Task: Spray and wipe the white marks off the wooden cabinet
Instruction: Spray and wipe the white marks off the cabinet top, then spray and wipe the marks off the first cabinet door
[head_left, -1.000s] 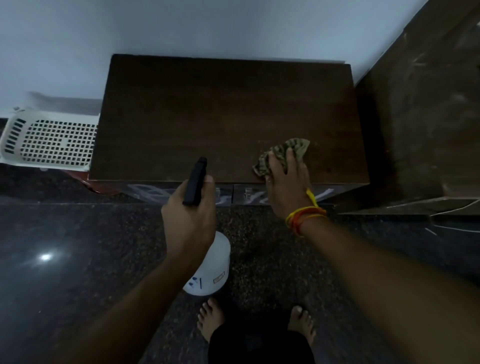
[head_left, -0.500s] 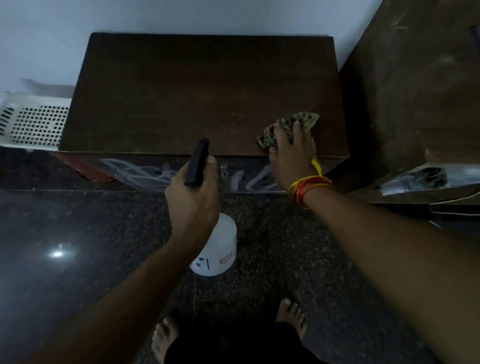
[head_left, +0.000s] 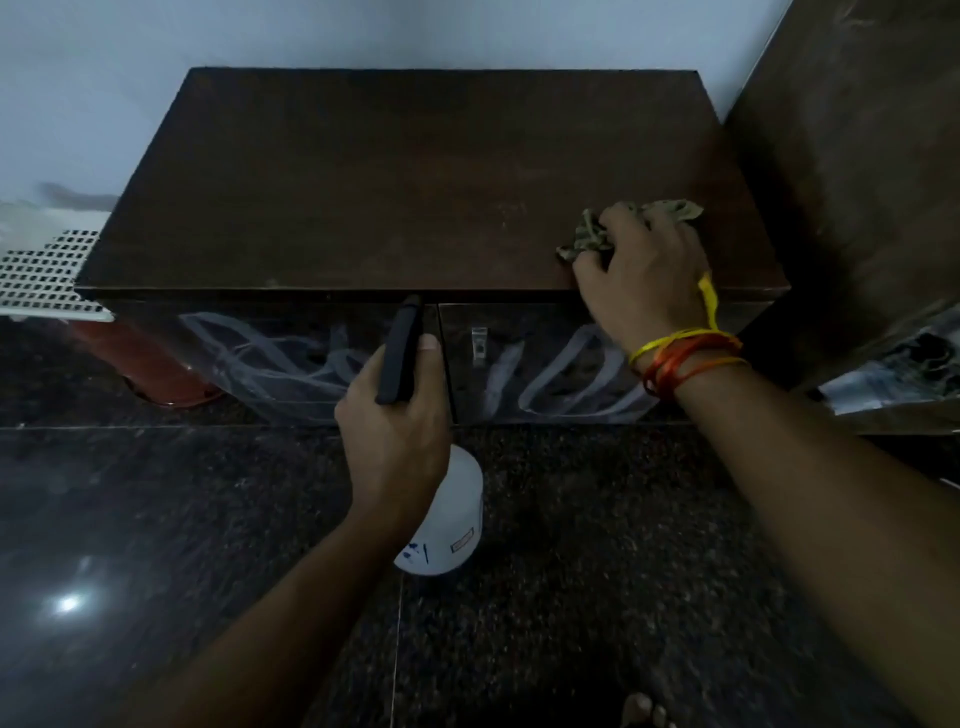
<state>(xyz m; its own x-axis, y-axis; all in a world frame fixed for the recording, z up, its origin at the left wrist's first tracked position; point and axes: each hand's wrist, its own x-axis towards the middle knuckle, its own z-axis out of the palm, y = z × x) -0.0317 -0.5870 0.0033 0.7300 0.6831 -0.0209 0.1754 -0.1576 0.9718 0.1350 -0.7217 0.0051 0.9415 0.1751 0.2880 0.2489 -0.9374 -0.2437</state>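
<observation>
A low dark wooden cabinet (head_left: 395, 176) stands against the pale wall. White scribbled marks (head_left: 280, 358) run across its two front doors. My left hand (head_left: 395, 431) grips the black head of a white spray bottle (head_left: 447, 525), held in front of the doors with the nozzle towards them. My right hand (head_left: 639, 280) grips a crumpled greenish cloth (head_left: 592, 234) on the cabinet top near its front right corner. Coloured threads circle my right wrist.
A white perforated plastic basket (head_left: 47, 275) lies left of the cabinet, above a reddish object (head_left: 150, 364). A taller dark wooden unit (head_left: 852, 156) stands at the right. The floor is dark polished stone (head_left: 156, 519). My toes (head_left: 644, 709) show at the bottom.
The view has dropped lower and closer, so the marked cabinet front shows more fully. My right hand has bunched the cloth near the front right corner. The spray bottle stays aimed at the doors.
</observation>
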